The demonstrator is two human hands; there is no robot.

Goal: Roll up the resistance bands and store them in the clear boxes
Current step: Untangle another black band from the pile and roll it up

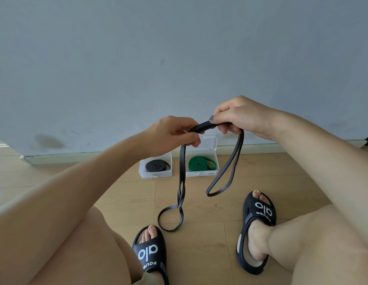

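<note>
From your head camera, a plain grey-blue wall [158,48] fills the upper half, meeting a wood-plank floor [199,254] at a pale skirting strip. Against that strip sit two clear plastic boxes side by side: the left box [155,175] holds a coiled black band [157,165], the right box [201,174] holds a coiled green band [201,163], and its lid [210,144] stands open behind it.

Your left hand [175,134] pinches a dark, flat rubbery band [182,177] at chest height; your right hand [238,118] curls around the same band just beside it, with a short folded stretch running between them. From the left hand a twisted double strand hangs down in front of the boxes, partly crossing the gap between them, and ends in a loop lying on the floor. From the right hand a shorter loop hangs free.

Your feet wear black slides, the left slide [150,256] and the right slide [257,223], either side of the floor loop.
</note>
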